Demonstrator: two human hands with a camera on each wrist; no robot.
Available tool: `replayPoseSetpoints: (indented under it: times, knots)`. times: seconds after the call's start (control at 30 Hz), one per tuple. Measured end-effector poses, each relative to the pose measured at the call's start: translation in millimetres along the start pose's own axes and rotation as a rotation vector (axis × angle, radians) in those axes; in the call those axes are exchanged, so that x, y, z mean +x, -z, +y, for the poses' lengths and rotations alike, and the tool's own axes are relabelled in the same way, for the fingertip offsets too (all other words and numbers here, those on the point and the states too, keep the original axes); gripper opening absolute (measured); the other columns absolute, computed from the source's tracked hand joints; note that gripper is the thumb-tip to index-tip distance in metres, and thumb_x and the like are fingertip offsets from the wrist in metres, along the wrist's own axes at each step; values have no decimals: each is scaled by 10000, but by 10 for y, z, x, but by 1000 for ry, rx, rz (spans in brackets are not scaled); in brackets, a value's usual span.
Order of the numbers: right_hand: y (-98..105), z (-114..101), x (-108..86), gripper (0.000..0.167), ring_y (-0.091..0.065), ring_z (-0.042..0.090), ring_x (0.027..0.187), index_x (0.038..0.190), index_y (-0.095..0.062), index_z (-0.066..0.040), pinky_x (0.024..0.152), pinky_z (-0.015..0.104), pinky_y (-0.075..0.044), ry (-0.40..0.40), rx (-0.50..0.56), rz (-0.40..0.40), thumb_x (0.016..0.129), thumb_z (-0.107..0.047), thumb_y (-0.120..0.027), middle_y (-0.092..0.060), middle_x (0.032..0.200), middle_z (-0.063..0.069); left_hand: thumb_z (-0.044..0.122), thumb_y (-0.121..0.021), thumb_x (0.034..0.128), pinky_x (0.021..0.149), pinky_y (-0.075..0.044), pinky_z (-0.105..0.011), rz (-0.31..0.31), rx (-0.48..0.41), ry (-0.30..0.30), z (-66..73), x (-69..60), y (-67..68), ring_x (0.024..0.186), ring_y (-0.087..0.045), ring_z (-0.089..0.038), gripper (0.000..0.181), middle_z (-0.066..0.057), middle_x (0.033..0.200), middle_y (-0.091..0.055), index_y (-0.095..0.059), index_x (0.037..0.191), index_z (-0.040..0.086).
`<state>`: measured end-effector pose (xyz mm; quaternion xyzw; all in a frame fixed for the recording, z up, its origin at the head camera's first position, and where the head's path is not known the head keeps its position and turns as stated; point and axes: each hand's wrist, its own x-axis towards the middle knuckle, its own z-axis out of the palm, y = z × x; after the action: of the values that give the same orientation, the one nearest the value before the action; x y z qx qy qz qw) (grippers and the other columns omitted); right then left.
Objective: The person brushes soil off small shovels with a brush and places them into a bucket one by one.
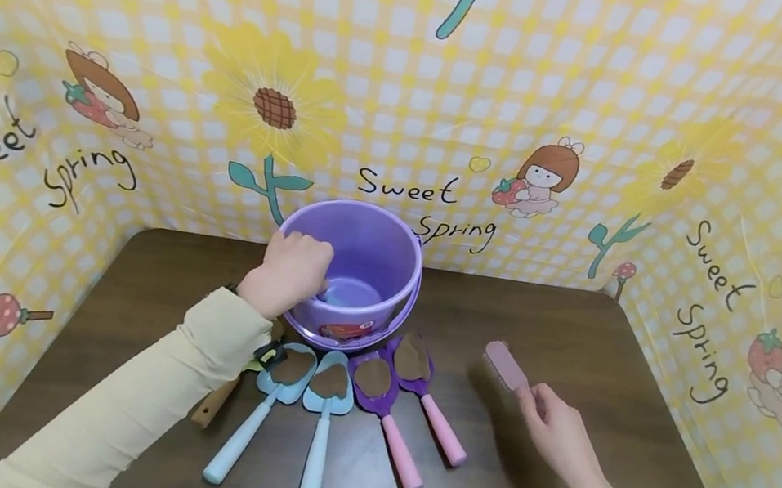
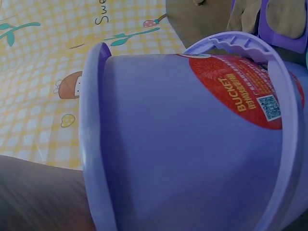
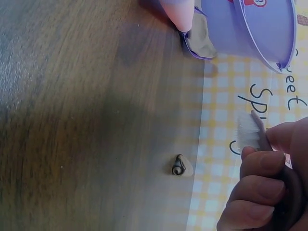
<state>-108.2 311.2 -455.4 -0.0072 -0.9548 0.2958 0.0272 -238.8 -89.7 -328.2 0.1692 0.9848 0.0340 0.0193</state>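
Note:
My right hand (image 1: 561, 440) grips a small mauve brush (image 1: 504, 366) above the right side of the table. In the right wrist view, the fingers curl round the brush's handle and the white bristles (image 3: 249, 132) stick out past them. My left hand (image 1: 291, 268) reaches over the near left rim of a purple bucket (image 1: 382, 251). Its fingertips are down inside the bucket, so what they hold or touch is hidden. A bluish patch shows on the bucket's floor near them. In the left wrist view, the bucket's wall (image 2: 178, 139) fills most of the picture.
Before the bucket lie two light blue shovels (image 1: 319, 449) and two purple shovels with pink handles (image 1: 400, 455), brown material on their blades. A wooden handle (image 1: 216, 402) shows beside my left sleeve. A small spiral shell (image 3: 181, 166) rests near the table's far edge. Checkered cloth walls surround the table.

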Motion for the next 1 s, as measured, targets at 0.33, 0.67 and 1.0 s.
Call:
replayPoseSetpoints:
  times: [0.33, 0.67, 1.0]
  knots:
    - [-49, -10, -19, 295, -454, 144, 609, 971, -622, -71, 562, 289, -362, 21, 9, 2, 1076, -344, -580, -468, 682, -21, 44, -642, 930, 910, -411, -605, 11, 10, 69, -8, -30, 5, 955, -586, -414, 93, -194, 933, -706, -677, 845, 61]
    - [-42, -9, 10, 285, -452, 138, 604, 954, -616, -81, 561, 285, -358, 22, -10, -11, 1075, -338, -583, -467, 682, -22, 19, -557, 972, 958, -343, -625, -30, 34, 106, -26, -24, 31, 1034, -572, -430, 166, -203, 977, -709, -685, 879, 69]
    - [-37, -12, 31, 309, -469, 146, 615, 971, -618, -80, 563, 290, -364, 0, -11, -29, 1075, -368, -578, -480, 689, -15, 230, -738, 961, 920, -361, -596, 34, -25, 112, -19, -32, 55, 1007, -585, -427, 189, -198, 981, -718, -703, 893, 57]
